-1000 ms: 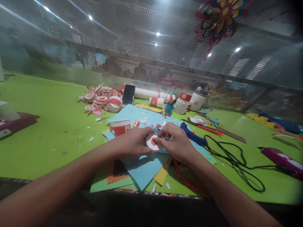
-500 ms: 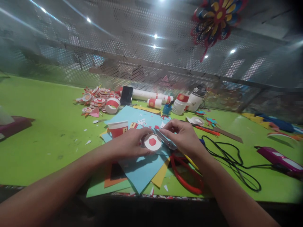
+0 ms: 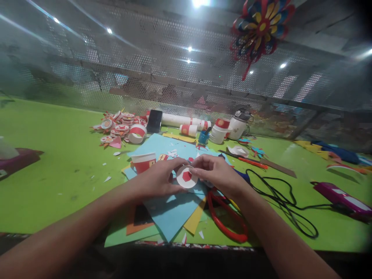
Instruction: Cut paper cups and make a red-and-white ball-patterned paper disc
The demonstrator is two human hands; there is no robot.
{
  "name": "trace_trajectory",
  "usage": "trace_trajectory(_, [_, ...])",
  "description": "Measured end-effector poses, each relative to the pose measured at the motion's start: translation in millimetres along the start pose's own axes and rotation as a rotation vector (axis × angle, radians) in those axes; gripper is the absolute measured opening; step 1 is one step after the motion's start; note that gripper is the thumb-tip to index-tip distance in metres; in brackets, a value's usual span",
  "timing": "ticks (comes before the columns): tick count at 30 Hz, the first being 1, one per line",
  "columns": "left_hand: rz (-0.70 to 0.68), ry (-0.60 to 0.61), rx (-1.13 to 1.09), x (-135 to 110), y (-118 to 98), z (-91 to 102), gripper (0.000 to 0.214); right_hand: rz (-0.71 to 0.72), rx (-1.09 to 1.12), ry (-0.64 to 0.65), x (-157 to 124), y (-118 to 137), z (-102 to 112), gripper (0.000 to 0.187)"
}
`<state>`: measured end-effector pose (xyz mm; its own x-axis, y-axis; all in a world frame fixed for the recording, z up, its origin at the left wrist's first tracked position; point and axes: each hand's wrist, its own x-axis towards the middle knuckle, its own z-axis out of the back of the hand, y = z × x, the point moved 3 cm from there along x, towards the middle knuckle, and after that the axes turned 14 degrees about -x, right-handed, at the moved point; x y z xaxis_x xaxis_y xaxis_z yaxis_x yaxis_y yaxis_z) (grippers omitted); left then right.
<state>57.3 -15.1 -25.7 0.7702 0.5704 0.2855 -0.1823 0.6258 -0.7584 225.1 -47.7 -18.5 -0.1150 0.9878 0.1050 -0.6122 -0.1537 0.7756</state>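
Both hands meet over a stack of coloured paper sheets (image 3: 171, 209) at the table's near edge. My left hand (image 3: 158, 180) is closed around a small white paper cup (image 3: 186, 177) lying on its side, its round bottom with a red hexagon facing me. My right hand (image 3: 219, 174) pinches the cup's upper right rim with thumb and fingers. Red-handled scissors (image 3: 228, 217) lie on the paper just under my right wrist. A red and white cup (image 3: 143, 161) stands upright just left of my left hand.
The green table (image 3: 58, 162) carries a pile of finished red-and-white discs (image 3: 119, 126), a phone (image 3: 154, 121), stacked cups (image 3: 221, 130), a white bottle (image 3: 238, 124), a black cable (image 3: 285, 201) and a purple tool (image 3: 341, 195). A perforated metal screen rises behind. A paper pinwheel (image 3: 260, 27) hangs above.
My right hand let go of the scissors, which now lie on the paper, and came back to pinch the cup's rim. The left hand kept hold of the cup.
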Motion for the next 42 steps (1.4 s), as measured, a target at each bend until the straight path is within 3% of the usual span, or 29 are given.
trace_trajectory(14, [-0.04,0.006,0.044,-1,-1,0.2,0.047,-0.071,0.055,0.018,0,1,-8,0.017])
trace_trajectory(34, [-0.021,0.017,0.058,0,4,-0.9,0.046,-0.037,-0.003,-0.01,0,1,-12,0.014])
trace_trajectory(42, [-0.033,-0.01,0.032,2,3,1.8,0.047,-0.046,0.092,0.023,-1,5,-8,0.021])
